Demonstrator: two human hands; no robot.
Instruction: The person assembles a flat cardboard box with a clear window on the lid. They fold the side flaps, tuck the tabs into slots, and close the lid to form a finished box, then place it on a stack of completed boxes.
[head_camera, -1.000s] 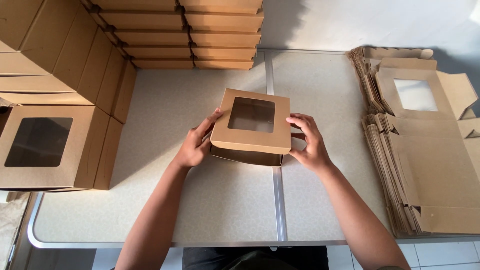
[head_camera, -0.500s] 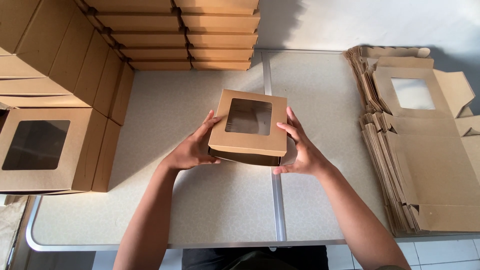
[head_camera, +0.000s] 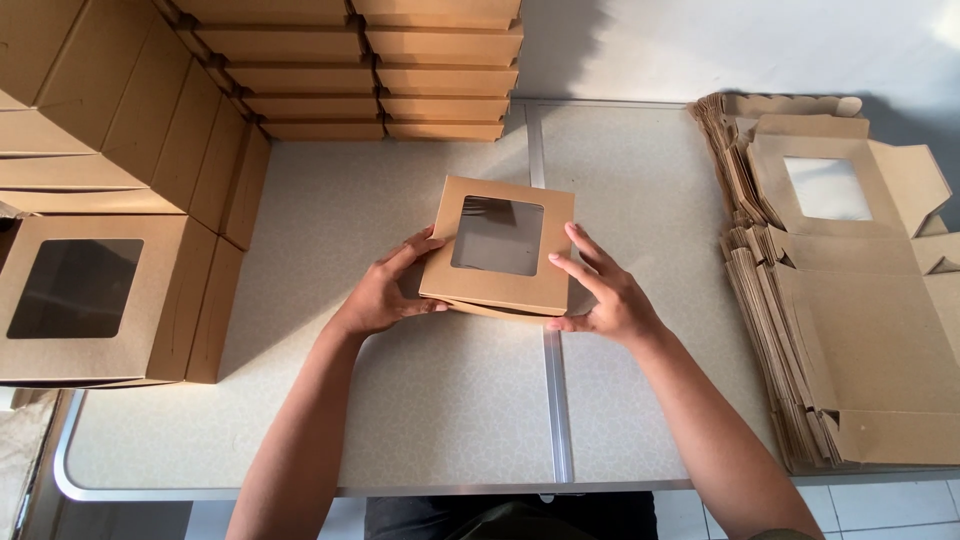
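Between both hands (head_camera: 385, 295) (head_camera: 605, 295), windowed brown box (head_camera: 498, 245)

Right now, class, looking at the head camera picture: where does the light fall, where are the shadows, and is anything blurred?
Head view: bright light washes the wall at top right; a dark shadow lies behind the stacked boxes; the left hand and right hand cast soft shadows under the windowed box; the flat blanks stay sharp, no blur.

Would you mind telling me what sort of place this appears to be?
Probably a small packing workspace: stacks of folded window boxes, a pile of flat blanks, and a speckled table.
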